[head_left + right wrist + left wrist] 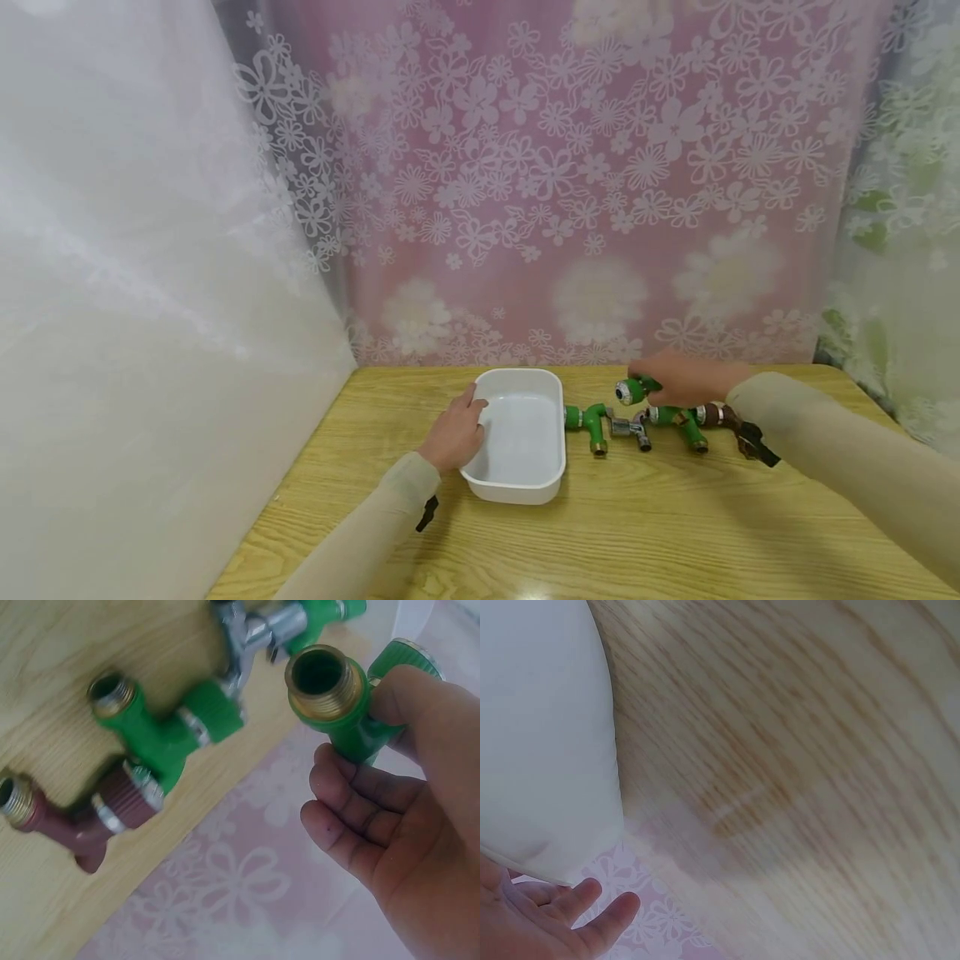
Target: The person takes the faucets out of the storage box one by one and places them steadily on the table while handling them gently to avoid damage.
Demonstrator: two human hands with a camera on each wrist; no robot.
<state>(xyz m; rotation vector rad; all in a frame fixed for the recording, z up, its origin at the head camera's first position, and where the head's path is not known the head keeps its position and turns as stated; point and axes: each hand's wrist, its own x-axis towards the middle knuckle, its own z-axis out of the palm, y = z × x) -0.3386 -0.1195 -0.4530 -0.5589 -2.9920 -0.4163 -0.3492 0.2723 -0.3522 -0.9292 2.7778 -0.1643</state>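
A white plastic basin [517, 493] stands on the table, and my left hand [455, 429] grips its left rim. In the left wrist view several fingers [611, 922] show outside the basin wall. Raised above a row of valves, my right hand [686, 379] holds a green angle valve [352, 735] with a brass threaded end. Below lie another green angle valve [596, 421] beside the basin, a chrome angle valve [628, 427], a further green one [688, 421] and a maroon one [720, 415], partly hidden by the right wrist.
The wooden table [600, 542] ends at a back edge against a pink floral curtain [570, 208]. A white sheet [150, 292] hangs along the left side, and a green-patterned curtain [892, 250] hangs on the right. Dark straps show at both wrists.
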